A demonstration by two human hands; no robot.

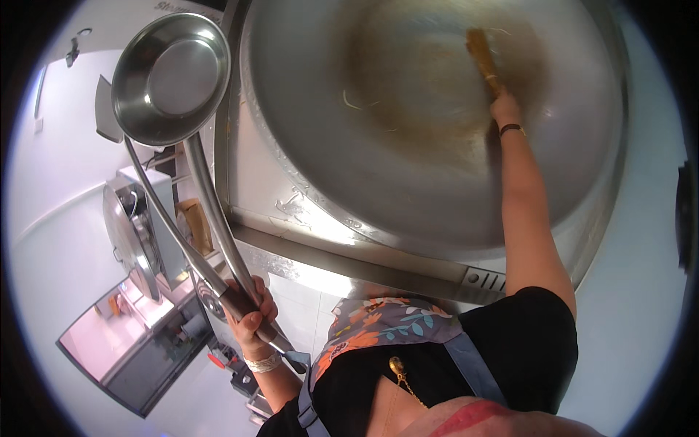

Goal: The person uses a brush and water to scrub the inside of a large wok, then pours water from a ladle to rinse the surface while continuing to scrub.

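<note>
My right hand (506, 107) grips the handle of a bamboo wok brush (483, 54). The brush head rests on or close to the inner surface of a large metal wok (306, 136). A thin film of brownish liquid seems to lie in the bowl, along with a few pale shreds (351, 100). Held together in my left hand (251, 311) are two long-handled tools, a deep stainless steel ladle (183, 76) and a wok spatula (109, 112). Both tool heads stick up to the left of the wok, apart from it.
The wok sits in a wet steel stove top (284, 210) with a raised front edge and a slotted vent (486, 279). A large round metal lid (128, 235) and a brown paper bag (195, 224) are at the left. Behind lies a window opening (136, 338).
</note>
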